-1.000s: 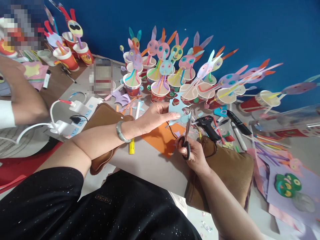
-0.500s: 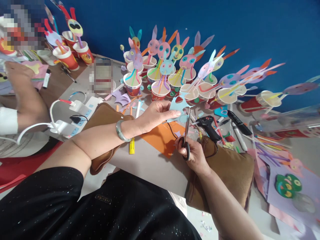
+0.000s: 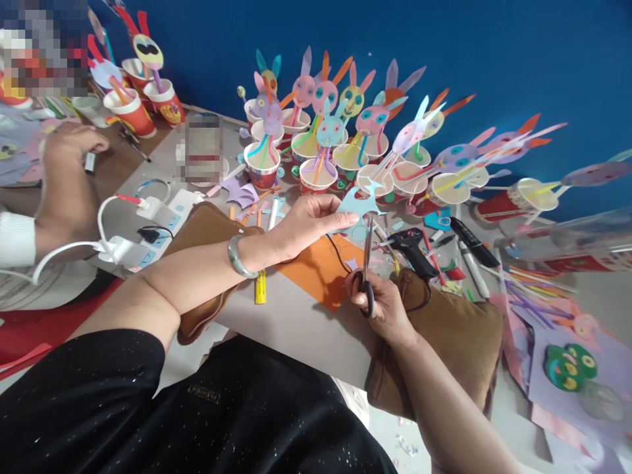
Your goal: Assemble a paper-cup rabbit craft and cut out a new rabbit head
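Observation:
My left hand point(image 3: 318, 224) pinches a light-blue sheet of paper point(image 3: 356, 204) with curved pieces cut from its edge. In my right hand point(image 3: 378, 299) are black-handled scissors point(image 3: 368, 257), my fingers through the loops and the blades pointing away from me. The blade tips meet the paper's lower right edge. Below the paper an orange sheet point(image 3: 320, 276) lies on the table, with pencil outlines on it. A black glue gun point(image 3: 413, 251) rests just right of the scissors.
Several paper cups point(image 3: 318, 176) with paper animal heads line the blue wall. A brown cushion point(image 3: 449, 342) lies under my right forearm, another point(image 3: 207, 230) near my left. At left are a power strip point(image 3: 162, 230) and another person's hand point(image 3: 74, 141). Markers point(image 3: 474, 243) lie at right.
The light-blue paper has turned and tilted a little in my left hand, while the scissors stay nearly in place. At left, the other person's hand has moved right, towards a marker.

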A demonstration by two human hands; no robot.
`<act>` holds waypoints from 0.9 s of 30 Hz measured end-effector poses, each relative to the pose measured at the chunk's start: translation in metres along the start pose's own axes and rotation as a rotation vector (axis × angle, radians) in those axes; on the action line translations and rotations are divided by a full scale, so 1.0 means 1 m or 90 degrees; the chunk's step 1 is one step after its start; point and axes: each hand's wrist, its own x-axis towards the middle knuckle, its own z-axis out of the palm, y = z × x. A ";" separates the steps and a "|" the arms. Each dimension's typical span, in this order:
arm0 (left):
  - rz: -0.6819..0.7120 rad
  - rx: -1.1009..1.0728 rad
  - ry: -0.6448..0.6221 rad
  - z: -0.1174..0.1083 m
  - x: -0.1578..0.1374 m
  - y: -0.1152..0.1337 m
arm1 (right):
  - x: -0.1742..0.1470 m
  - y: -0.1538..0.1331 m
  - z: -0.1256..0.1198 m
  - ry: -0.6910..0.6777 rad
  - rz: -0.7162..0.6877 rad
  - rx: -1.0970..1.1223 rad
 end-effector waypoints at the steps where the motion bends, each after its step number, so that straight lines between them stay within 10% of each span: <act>1: 0.003 0.001 -0.003 0.000 0.000 0.000 | 0.000 0.000 0.000 0.000 -0.001 -0.001; 21: -0.075 -0.025 0.010 0.000 0.001 0.002 | 0.000 -0.002 -0.001 0.020 0.008 0.022; 27: 0.029 0.020 0.147 -0.004 0.005 -0.003 | 0.000 0.000 -0.002 0.089 -0.001 0.056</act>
